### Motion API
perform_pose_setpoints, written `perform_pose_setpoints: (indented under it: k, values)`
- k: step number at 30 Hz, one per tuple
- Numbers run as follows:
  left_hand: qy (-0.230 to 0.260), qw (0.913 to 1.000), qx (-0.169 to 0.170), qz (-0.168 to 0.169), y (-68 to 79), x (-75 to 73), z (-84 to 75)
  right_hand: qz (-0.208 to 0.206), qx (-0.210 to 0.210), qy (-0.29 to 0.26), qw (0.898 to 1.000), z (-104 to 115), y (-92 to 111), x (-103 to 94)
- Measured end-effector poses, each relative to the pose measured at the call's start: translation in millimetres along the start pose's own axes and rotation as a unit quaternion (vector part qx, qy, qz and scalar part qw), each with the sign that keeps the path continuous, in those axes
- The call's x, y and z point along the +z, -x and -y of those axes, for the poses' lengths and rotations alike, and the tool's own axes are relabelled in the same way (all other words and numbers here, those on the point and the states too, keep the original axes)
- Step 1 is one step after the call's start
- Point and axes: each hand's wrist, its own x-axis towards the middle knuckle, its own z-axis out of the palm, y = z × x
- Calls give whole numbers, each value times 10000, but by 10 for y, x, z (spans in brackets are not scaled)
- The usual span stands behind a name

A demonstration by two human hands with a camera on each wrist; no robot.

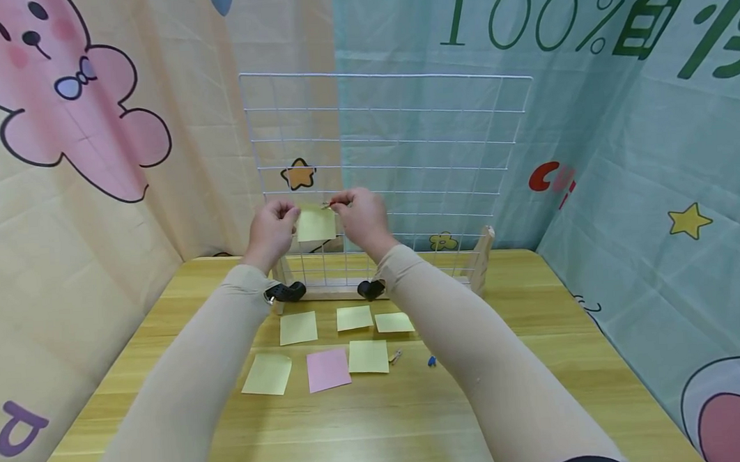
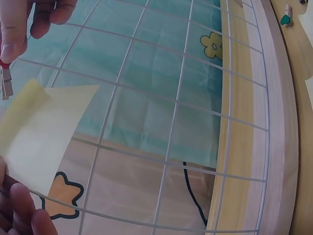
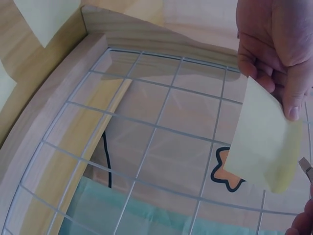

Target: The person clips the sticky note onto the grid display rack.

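A pale yellow sticky note (image 1: 316,225) is held up before a white wire grid (image 1: 387,76). My left hand (image 1: 272,230) pinches the note by its left edge. My right hand (image 1: 364,221), at the note's upper right, pinches a small wooden clothespin (image 2: 6,87) with a bit of red at the fingertips. In the right wrist view the clothespin (image 3: 306,167) sits just off the note (image 3: 259,142), whose near edge curls. In the left wrist view a gap also shows between the clothespin and the note.
The grid stands in a wooden base (image 1: 329,295) on a wooden table (image 1: 355,434). Several yellow notes (image 1: 266,374) and a pink note (image 1: 328,370) lie in front. Near them are a small clothespin (image 1: 395,356) and a blue-topped one (image 1: 432,361). Printed curtains (image 1: 632,196) surround the table.
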Motion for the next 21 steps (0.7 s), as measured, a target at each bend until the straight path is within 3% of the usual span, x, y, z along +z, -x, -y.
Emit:
perform_pose_setpoints:
  k: [13,21]
  values:
    - [-231,9997,-95,-39,0,46,121,-124,-59,254,9996,-65,0,76]
    - [-175,9996,-188,-96,30,70,97,-40,-191,350,9992,-68,23,122]
